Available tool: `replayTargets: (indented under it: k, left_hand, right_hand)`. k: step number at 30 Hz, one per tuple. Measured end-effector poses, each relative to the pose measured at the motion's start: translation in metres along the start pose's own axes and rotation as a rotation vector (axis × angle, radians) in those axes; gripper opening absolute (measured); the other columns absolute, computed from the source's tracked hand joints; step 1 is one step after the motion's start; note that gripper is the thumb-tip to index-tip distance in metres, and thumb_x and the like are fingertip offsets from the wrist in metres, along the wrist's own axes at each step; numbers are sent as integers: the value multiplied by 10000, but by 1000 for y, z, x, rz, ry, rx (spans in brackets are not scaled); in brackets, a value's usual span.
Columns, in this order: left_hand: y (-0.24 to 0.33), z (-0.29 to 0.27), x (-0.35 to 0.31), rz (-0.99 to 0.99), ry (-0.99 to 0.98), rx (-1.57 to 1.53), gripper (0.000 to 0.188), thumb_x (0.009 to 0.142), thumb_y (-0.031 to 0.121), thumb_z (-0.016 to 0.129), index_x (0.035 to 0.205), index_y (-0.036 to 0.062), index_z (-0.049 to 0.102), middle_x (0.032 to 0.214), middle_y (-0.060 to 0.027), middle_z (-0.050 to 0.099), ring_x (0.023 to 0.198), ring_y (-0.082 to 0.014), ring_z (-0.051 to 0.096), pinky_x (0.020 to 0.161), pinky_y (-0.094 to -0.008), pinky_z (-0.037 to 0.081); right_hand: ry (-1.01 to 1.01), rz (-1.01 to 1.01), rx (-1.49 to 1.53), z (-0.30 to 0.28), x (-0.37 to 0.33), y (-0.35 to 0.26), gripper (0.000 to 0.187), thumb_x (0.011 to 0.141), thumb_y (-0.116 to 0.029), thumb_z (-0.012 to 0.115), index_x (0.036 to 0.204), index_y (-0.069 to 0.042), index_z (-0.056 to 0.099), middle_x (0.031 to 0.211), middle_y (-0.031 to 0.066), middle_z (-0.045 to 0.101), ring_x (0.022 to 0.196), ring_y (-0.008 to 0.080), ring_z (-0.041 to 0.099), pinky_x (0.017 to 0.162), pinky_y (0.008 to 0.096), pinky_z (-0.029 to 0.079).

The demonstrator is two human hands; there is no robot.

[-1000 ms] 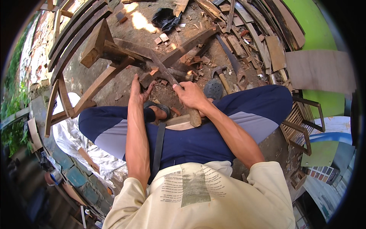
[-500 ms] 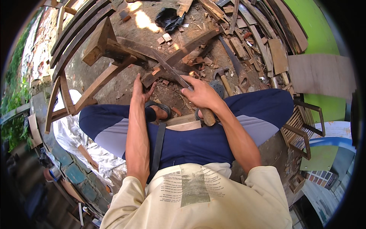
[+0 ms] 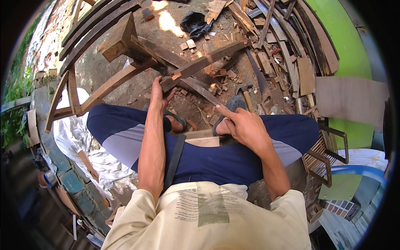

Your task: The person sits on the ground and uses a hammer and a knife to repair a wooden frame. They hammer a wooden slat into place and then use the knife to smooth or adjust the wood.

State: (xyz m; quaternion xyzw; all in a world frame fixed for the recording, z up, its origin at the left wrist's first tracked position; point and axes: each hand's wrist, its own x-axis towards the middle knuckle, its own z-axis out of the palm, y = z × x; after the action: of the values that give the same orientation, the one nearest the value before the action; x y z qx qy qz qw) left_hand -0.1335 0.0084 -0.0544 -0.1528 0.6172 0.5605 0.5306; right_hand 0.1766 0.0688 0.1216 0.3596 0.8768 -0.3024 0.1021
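Plants: green leaves, well to the left of the left hand.
Cloth: white, crumpled, left of the left hand and lower.
Frame: brown wood, slatted, left of the left hand and reaching beyond it.
Left hand: holds the near end of a beam between fingers and thumb.
Beam: dark wood, slants outward from the left hand, far end well beyond the right hand.
Bag: black plastic, crumpled on the ground, well beyond both hands.
Block: pale wood, below and between the hands.
Flat tool: long and dark, reaches from the right hand toward the left hand, far end at the beam; cannot tell whether touching.
Clog: grey, worn, just beyond the right hand.
Right hand: closed around the flat tool, index finger laid forward along it.
Hammer: wooden-handled, on the ground, just beyond the right hand.
Saw: dark-bladed, on the ground, farther beyond the right hand.
Boards: piled, beyond the right hand and to its right.
Rack: slatted wood, well right of the right hand.
Panel: bright green, farther right and beyond.
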Motion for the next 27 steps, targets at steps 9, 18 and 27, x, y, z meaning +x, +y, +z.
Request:
replayTargets:
  k: [9, 18, 27]
  left_hand:
    - [-5, 2, -2, 14, 14, 25, 410, 977, 450, 497, 1121, 94, 640, 941, -125, 711, 713, -245, 705, 586, -308, 601]
    - [-8, 6, -10, 62, 50, 32, 423, 978, 428, 520, 1192, 72, 598, 971, -144, 695, 687, -225, 700, 581, -293, 604]
    - [-7, 9, -18, 144, 16, 78, 508, 986, 415, 522, 1229, -30, 550, 959, -191, 682, 649, -221, 701, 516, -258, 603]
  right_hand:
    - [43, -19, -27, 10, 1, -19, 436, 980, -227, 569, 1414, -250, 606, 818, 192, 638, 732, 401, 663, 669, 488, 543]
    - [24, -26, -74, 4, 3, -30, 447, 984, -201, 546, 1428, -208, 590, 794, 207, 645, 715, 406, 656, 657, 495, 536]
    - [-1, -23, -74, 5, -2, -31, 481, 967, -179, 565, 1448, -192, 557, 768, 226, 662, 681, 426, 682, 619, 518, 553]
